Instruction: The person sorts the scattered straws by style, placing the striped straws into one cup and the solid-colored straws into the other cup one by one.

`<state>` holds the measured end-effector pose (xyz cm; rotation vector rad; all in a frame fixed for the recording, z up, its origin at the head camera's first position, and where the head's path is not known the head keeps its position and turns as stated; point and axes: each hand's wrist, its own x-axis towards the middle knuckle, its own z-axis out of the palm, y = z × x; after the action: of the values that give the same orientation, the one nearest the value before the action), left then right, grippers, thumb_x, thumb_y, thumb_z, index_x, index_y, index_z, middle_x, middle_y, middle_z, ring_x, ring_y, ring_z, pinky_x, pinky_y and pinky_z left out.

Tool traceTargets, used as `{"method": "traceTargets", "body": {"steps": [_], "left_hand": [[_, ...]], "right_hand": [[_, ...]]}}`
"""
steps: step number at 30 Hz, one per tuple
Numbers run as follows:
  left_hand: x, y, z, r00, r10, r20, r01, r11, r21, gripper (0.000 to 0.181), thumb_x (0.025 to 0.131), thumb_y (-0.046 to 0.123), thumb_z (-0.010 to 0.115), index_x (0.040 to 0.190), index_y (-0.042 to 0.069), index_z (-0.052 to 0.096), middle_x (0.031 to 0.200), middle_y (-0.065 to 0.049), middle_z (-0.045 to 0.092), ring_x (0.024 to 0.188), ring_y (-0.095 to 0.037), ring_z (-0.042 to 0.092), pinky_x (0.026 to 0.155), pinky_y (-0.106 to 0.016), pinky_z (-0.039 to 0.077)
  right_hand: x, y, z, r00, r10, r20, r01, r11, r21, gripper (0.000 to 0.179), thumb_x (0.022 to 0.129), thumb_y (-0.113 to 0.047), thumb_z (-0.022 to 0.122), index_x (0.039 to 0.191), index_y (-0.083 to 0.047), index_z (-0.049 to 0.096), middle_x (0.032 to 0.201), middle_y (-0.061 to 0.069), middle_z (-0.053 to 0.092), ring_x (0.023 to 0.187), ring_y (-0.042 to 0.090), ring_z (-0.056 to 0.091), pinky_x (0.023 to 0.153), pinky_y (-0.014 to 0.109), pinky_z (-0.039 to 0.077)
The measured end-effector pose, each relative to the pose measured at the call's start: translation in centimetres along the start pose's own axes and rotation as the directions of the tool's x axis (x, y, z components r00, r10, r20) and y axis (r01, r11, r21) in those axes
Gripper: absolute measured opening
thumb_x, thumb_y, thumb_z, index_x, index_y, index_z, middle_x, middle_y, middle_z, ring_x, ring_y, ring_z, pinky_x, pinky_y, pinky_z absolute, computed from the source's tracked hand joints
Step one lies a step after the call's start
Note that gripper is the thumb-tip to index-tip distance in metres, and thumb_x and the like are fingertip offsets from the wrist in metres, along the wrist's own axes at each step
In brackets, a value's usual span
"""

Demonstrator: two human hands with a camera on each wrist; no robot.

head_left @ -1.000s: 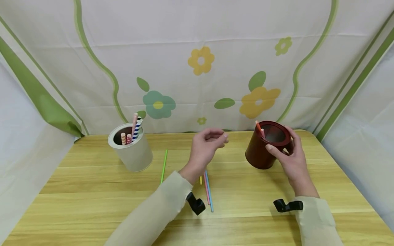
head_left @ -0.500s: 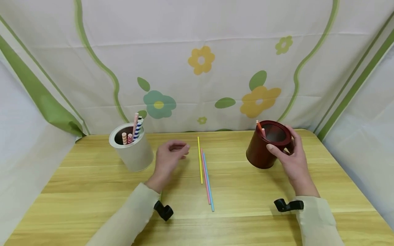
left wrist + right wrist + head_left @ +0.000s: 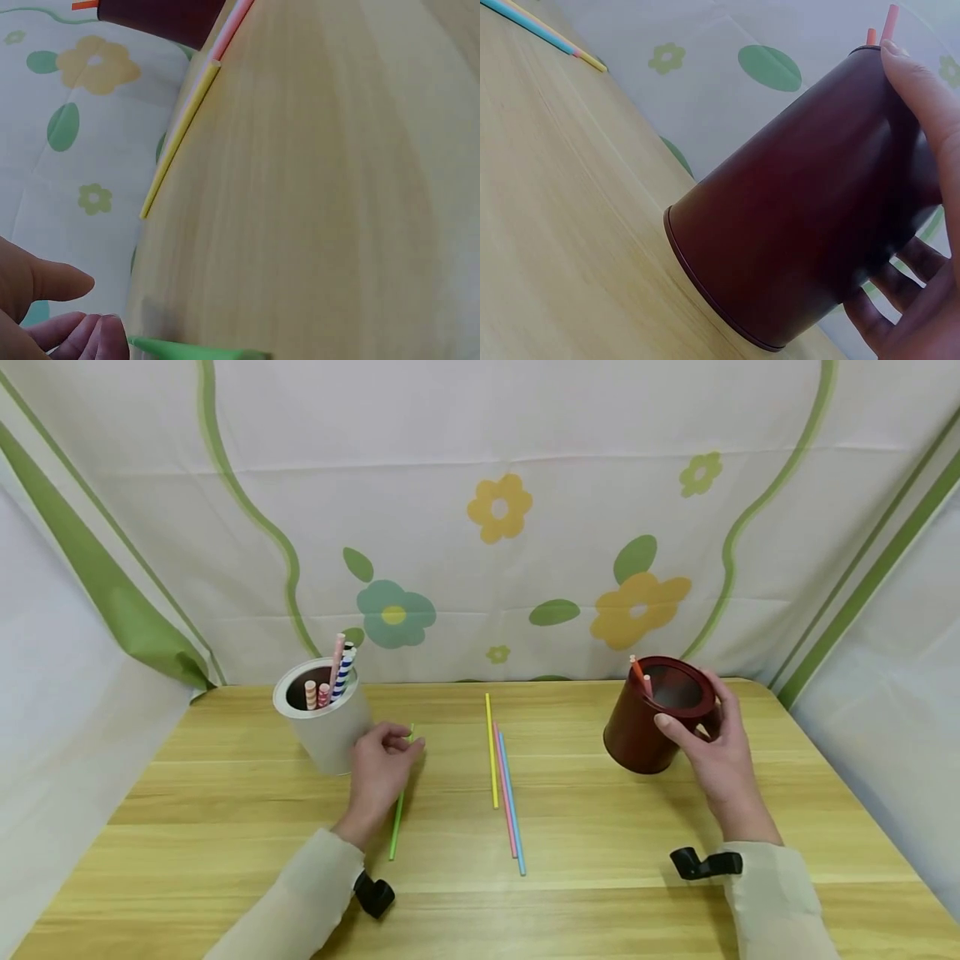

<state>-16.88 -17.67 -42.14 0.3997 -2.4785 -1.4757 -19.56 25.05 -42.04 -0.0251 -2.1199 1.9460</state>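
My left hand (image 3: 377, 774) is over a green straw (image 3: 397, 829) that lies on the wooden table, just right of a white can (image 3: 330, 739). In the left wrist view the thumb stands apart from the curved fingers (image 3: 105, 341), whose tips are right at one end of the green straw (image 3: 199, 351). My right hand (image 3: 718, 764) grips a dark red can (image 3: 636, 739) from its right side, thumb at the rim and fingers round the wall. An orange straw (image 3: 637, 668) and a pink straw (image 3: 648, 685) poke out of this can.
Between the cans lie a yellow straw (image 3: 492, 752), a pink straw (image 3: 505, 802) and a light blue straw (image 3: 513, 810). Several patterned straws (image 3: 339, 672) stand in the white can. A flowered curtain (image 3: 450, 460) hangs behind the table (image 3: 592, 852).
My left hand has moved left and down, from above the middle straws to the green straw by the white can. My right hand keeps its grip on the dark red can.
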Motion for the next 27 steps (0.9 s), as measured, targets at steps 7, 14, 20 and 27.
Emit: {"method": "traceTargets", "body": {"steps": [7,14,20,27], "left_hand": [[-0.4,-0.7,-0.1,0.998,0.044,-0.036,-0.04,0.995,0.094,0.016,0.093,0.007,0.08,0.103,-0.006,0.076,0.088,-0.018,0.075,0.078,-0.027,0.067,0.068,-0.028,0.049],[0.0,-0.8,-0.4,1.0,-0.009,0.023,0.005,0.983,0.181,0.017,0.092,0.01,0.081,0.101,-0.004,0.076,0.086,-0.015,0.073,0.077,-0.025,0.065,0.067,-0.028,0.049],[0.6,-0.2,-0.7,0.993,-0.077,0.089,0.053,0.968,0.247,0.014,0.091,0.013,0.082,0.091,0.0,0.077,0.083,-0.014,0.075,0.062,-0.018,0.065,0.056,-0.025,0.05],[0.8,0.6,-0.4,0.967,-0.2,0.16,0.169,0.968,0.187,0.011,0.091,0.009,0.079,0.095,-0.001,0.078,0.079,-0.012,0.073,0.052,-0.012,0.063,0.05,-0.024,0.055]], "right_hand": [[0.1,-0.1,0.0,1.0,0.0,-0.008,0.0,1.0,-0.018,0.088,0.096,-0.008,0.081,0.167,-0.035,0.035,0.153,-0.007,0.049,0.128,0.01,0.049,0.093,0.011,0.044],[0.0,-0.2,0.0,1.0,0.006,-0.004,-0.006,1.0,-0.023,0.088,0.097,-0.009,0.081,0.167,-0.035,0.034,0.154,-0.007,0.048,0.129,0.01,0.048,0.094,0.011,0.044],[0.0,-0.2,0.0,1.0,0.006,-0.001,-0.006,1.0,-0.023,0.088,0.097,-0.01,0.081,0.167,-0.036,0.033,0.155,-0.006,0.048,0.13,0.01,0.048,0.094,0.01,0.044],[-0.1,-0.1,0.1,1.0,0.004,-0.005,-0.004,1.0,-0.023,0.088,0.097,-0.01,0.08,0.167,-0.036,0.034,0.155,-0.007,0.048,0.129,0.01,0.048,0.094,0.01,0.044]]}}
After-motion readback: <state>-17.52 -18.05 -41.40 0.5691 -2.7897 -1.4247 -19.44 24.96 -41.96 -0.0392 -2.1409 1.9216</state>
